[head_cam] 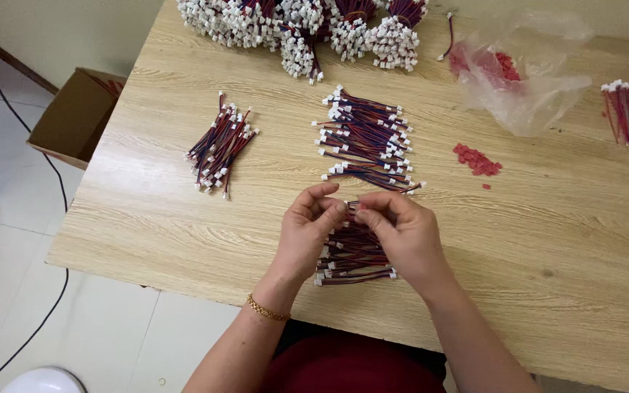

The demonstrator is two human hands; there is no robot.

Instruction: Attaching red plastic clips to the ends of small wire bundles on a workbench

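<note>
From the head camera, looking down on a pale wooden table (562, 240), both hands meet near the table's front edge. The left hand (307, 229) and the right hand (402, 229) have their fingertips drawn together, pinching a small wire lead (351, 206) between them (the piece is mostly hidden by the fingers, so only a short dark stretch shows). A gold bracelet (266, 311) sits on the left wrist.

Right under the hands lies a pile of wire leads (354, 262), red and dark strands with white connectors at the ends, partly covered by the palms. Just beyond the hands is a second, neater stack of wire leads (365, 142), laid crosswise. Farther to the left, well apart, lies a smaller bundle (220, 142) set at a slant.

Along the far edge of the table sit large bunches of white connectors (307, 29). To the right of the middle stack is a little heap of red pieces (477, 160), and behind it a clear plastic bag (533, 80) holding more red pieces. Another small bundle (619, 109) lies near the right edge.

Off the table on the left, a brown cardboard box (74, 116) stands on the tiled floor (9, 240), where a black cable (56, 291) runs.
</note>
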